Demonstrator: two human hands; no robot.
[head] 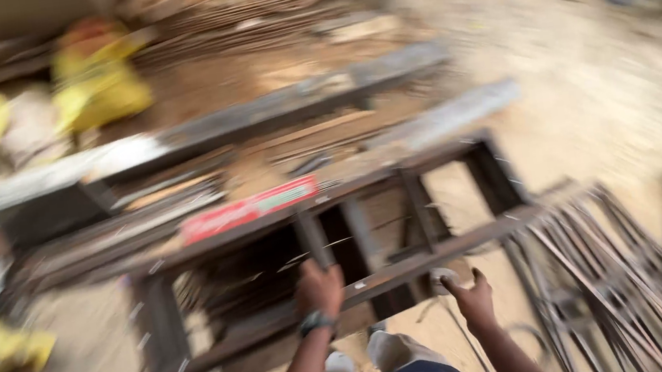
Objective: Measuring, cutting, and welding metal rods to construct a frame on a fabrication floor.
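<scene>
Metal frame, dark and rusty, sits low in front of you on the sandy ground, laid roughly flat with open bays between its cross bars. Your left hand is closed around one short upright cross bar near the frame's middle; a dark watch is on that wrist. Your right hand is just beside the frame's near rail, fingers loosely curled and half open, with a thin wire running by it; blur hides whether you actually pinch the wire. A red level lies along the frame's far rail. Long grey steel beams lie beyond the frame. A stack of thin bent rods lies to your right, touching the frame's right end. Yellow sacks sit at far left. Your shoes show below the frame.
</scene>
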